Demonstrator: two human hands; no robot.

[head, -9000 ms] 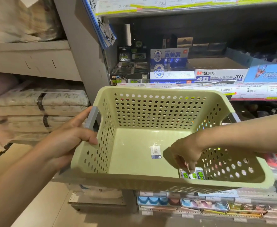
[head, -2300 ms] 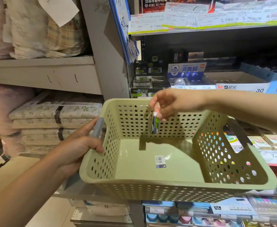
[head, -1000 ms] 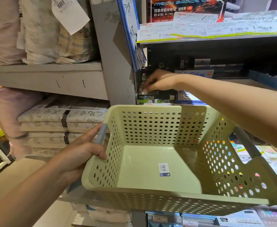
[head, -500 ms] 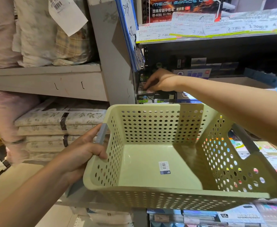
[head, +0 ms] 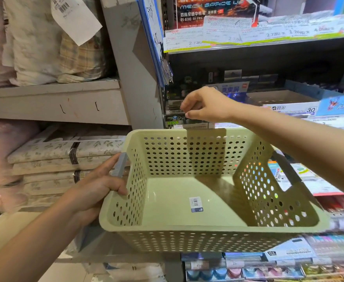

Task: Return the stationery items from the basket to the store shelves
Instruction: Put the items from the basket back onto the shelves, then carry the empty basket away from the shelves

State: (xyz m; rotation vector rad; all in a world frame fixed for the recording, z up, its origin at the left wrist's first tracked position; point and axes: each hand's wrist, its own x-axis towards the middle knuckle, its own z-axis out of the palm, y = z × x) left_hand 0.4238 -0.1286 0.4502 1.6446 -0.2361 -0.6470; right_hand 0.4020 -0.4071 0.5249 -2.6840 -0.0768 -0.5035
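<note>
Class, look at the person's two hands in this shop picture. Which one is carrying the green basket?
The left hand: it grips the grey handle on the basket. The right hand is up at the shelf, touching no part of the basket.

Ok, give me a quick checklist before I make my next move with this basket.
1. Basket emptied of stationery: ok, only a barcode sticker shows on its floor.
2. Left hand grip on the grey handle: ok, fingers curled round it.
3. Right hand free: ok, fingers loosely curled, nothing visibly held.
4. Item seated in the black display box: cannot tell, the hand covers part of it.
5. Basket level: not ok, tilted slightly.
</note>
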